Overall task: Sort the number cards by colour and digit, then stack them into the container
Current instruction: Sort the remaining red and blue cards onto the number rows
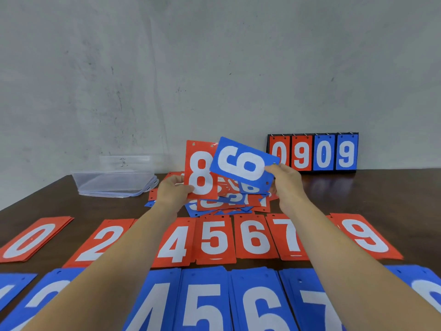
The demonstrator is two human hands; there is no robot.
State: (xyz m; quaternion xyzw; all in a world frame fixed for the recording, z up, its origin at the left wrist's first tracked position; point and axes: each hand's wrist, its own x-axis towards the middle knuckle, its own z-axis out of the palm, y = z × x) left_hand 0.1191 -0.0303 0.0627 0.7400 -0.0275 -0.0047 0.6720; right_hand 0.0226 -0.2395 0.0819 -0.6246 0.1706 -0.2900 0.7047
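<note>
The left hand (175, 191) gripped a red 8 card (200, 173) by its lower left corner, thumb curled over the face, and held it upright above the table (358, 192). The right hand (285, 181) pinched the punched end of a blue card (241, 162) that was tilted sideways and overlapped the 8's upper right corner. Its digit was a 6 or a 9.

Below both cards lay a loose pile (229, 201) of mixed red and blue cards, mostly covered, with few digits legible. Nearer ran a red row (214, 237) showing 0, 2, 4, 5, 6, 7 and 9. The forearms hid whatever lay between 2 and 4 and between 7 and 9. The blue row (202, 304) nearest the camera was cut off by the frame's lower edge. Only 4, 5, 6 and 7 read clearly, and the end stacks were partial.

The clear container (114, 182) sat at the table's rear left, its outline faint against the wall (214, 68). A flip scoreboard (312, 152) reading 0909 stood at the rear right.
</note>
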